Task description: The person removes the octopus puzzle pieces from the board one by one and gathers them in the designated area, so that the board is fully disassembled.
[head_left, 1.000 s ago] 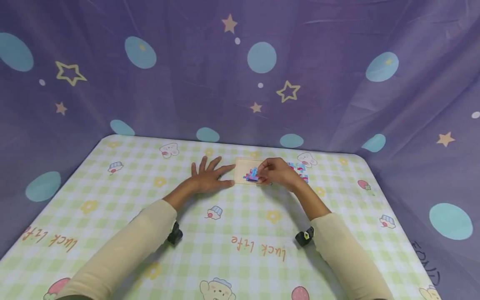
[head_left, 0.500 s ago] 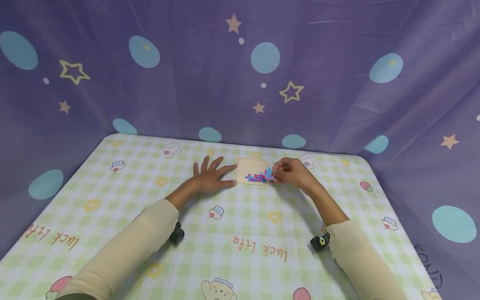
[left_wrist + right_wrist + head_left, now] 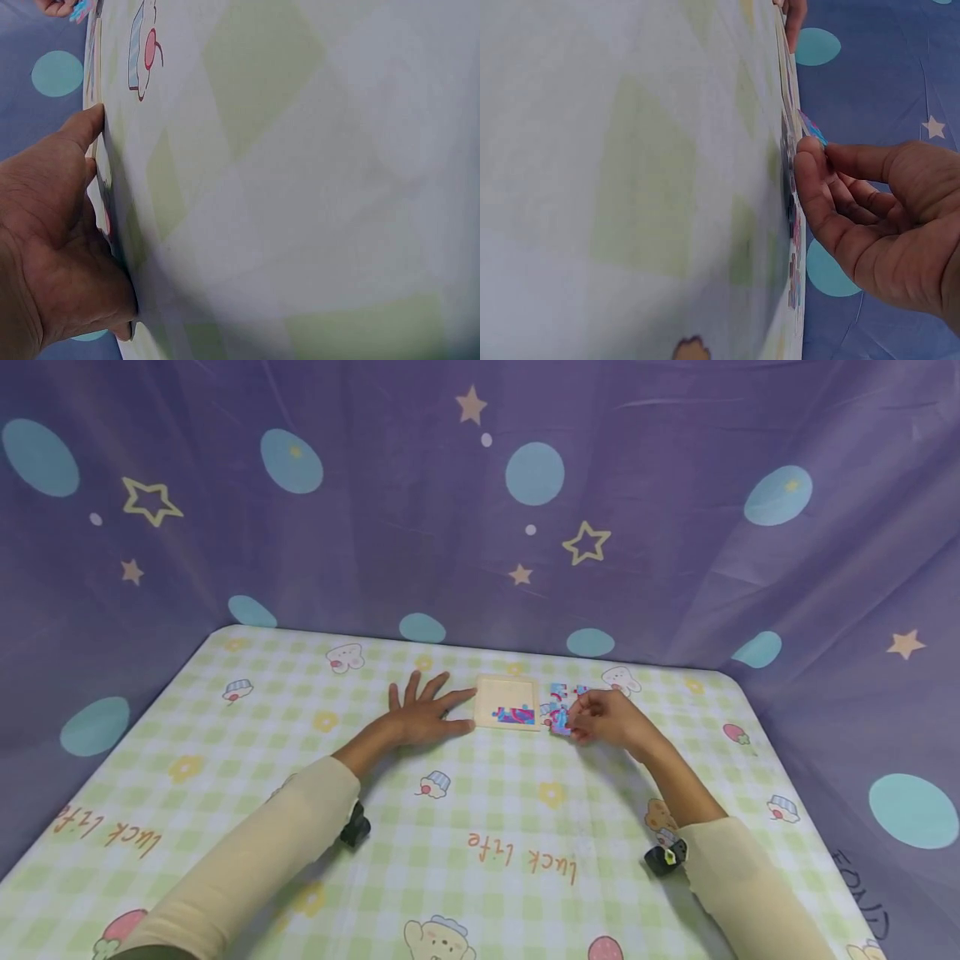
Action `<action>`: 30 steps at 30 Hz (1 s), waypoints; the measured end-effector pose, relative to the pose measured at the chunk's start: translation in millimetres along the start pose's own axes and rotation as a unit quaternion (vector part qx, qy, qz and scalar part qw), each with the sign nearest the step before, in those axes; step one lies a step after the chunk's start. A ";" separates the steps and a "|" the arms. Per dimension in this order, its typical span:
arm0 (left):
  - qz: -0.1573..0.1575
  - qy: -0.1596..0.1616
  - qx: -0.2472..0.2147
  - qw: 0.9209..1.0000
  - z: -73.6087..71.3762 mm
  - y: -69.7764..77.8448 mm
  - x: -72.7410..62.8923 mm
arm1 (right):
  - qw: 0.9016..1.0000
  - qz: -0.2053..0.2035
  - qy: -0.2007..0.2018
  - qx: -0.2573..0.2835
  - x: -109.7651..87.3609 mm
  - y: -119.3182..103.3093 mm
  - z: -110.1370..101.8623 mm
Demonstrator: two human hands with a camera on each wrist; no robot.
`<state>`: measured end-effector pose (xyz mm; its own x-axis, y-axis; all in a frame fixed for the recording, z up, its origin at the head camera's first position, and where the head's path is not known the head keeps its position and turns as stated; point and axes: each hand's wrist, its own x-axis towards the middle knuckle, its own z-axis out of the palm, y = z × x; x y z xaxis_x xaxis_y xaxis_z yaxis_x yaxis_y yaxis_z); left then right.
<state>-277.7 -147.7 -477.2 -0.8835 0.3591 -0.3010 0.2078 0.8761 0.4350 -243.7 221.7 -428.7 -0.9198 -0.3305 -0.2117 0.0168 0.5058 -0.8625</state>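
Observation:
A shallow wooden puzzle tray [image 3: 506, 692] lies near the far side of the table, with a strip of joined pink, blue and purple pieces [image 3: 516, 716] along its near edge. My left hand [image 3: 422, 717] rests spread on the cloth, thumb and forefinger touching the tray's left edge. Right of the tray, my right hand [image 3: 606, 720] pinches a blue and pink jigsaw piece [image 3: 559, 719] between thumb and fingertips. The right wrist view shows that piece [image 3: 811, 127] raised above the table. Loose puzzle pieces [image 3: 558, 692] lie beside and partly under the right hand.
A checked cloth [image 3: 360, 893] with printed cartoons covers the table. A purple curtain [image 3: 420, 510] with stars and dots hangs right behind the far edge and along both sides.
My right hand has moved right with the pinched piece, from over the tray to above the loose pieces. The joined strip in the tray is now uncovered. My left hand keeps its place.

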 end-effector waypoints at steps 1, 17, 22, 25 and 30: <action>0.000 0.000 0.000 1.000 0.0 0.1 -0.1 | 1.000 0.003 -0.003 0.000 -0.2 1.0 -0.1; -0.002 0.004 0.007 1.000 1.6 -0.7 2.2 | 0.997 0.027 -0.023 -0.065 -2.2 0.5 8.3; -0.002 0.001 0.001 1.000 0.2 0.4 0.5 | 0.996 0.039 -0.012 -0.085 0.7 -1.4 10.7; 0.000 0.000 -0.003 1.000 -0.9 1.9 -1.4 | 0.995 0.043 -0.010 -0.091 1.7 -2.6 11.9; 0.000 -0.002 -0.003 1.000 -0.7 2.0 -1.5 | 0.995 0.042 -0.010 -0.091 1.3 -5.2 12.9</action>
<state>-276.3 -146.8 -475.3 -0.8817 0.3611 -0.3037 0.2060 0.8736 0.4409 -239.9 208.4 -430.5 -0.9097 -0.2960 -0.2912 0.0210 0.6676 -0.7442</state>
